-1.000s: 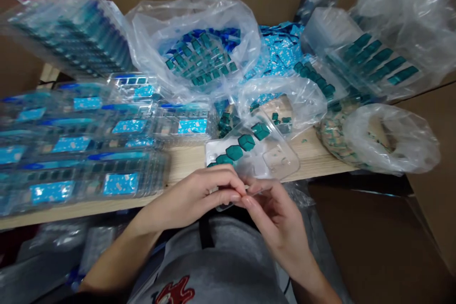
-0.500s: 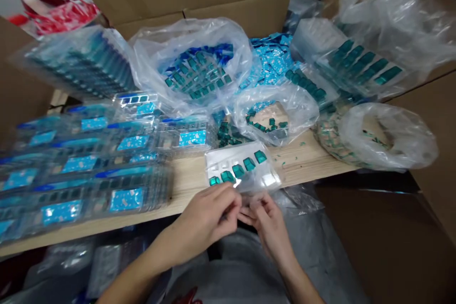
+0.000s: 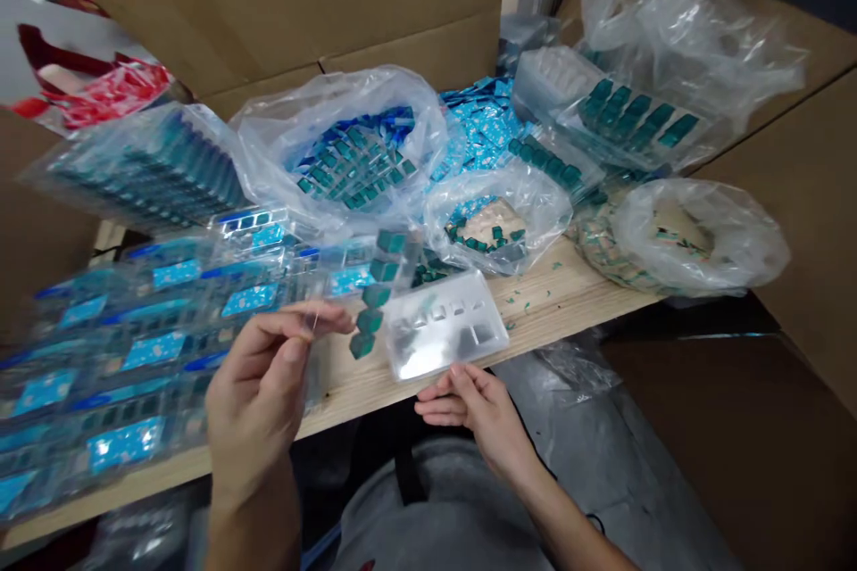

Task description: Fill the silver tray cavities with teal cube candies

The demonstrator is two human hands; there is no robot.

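Observation:
My left hand [image 3: 264, 384] is raised over the tabletop. Its thumb and fingers pinch the edge of a clear plastic tray that holds a row of teal faceted pieces [image 3: 373, 296]. This tray is tilted and slightly blurred. Below it, on the front of the table, lies another clear plastic tray [image 3: 445, 321] with moulded hollows in a row and no teal pieces visible in them. My right hand [image 3: 472, 406] is just in front of that tray's near edge, fingers stretched out and nothing visible in them. Whether it touches the tray I cannot tell.
Packed clear cases with blue packets [image 3: 137, 348] crowd the left. Behind stand a plastic bag of teal and blue pieces [image 3: 354, 165], a heap of blue packets [image 3: 482, 120] and a smaller bag [image 3: 499, 223]. Another bag [image 3: 696, 232] lies right, below filled trays [image 3: 636, 116].
My hands have parted. The left has lifted the tray with teal pieces off to the left, uncovering the tray beneath; the right stays near the table edge. The view has shifted.

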